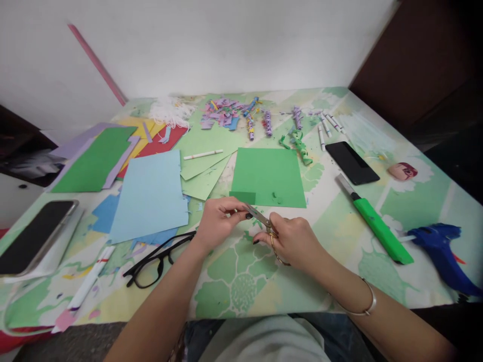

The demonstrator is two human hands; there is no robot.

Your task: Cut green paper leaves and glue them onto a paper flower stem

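Note:
Gold-handled scissors (258,216) are in my right hand (298,240), with the finger loops around my fingers and the blades pointing left. The blade tips meet the fingertips of my left hand (222,221), which is closed in a pinch. Whatever it pinches is too small and covered to make out. Just beyond the hands lies a green paper sheet (267,173), with a small darker green strip (242,197) overlapping its near left corner. Tiny green scraps (276,197) rest on the sheet.
Left of my hands are a light blue sheet (151,193), black glasses (160,264) and a phone (35,236). To the right lie a black phone (352,162), a green-handled knife (381,229) and a blue glue gun (439,251). Rolled paper figures (267,123) and paper scraps (222,113) sit at the back.

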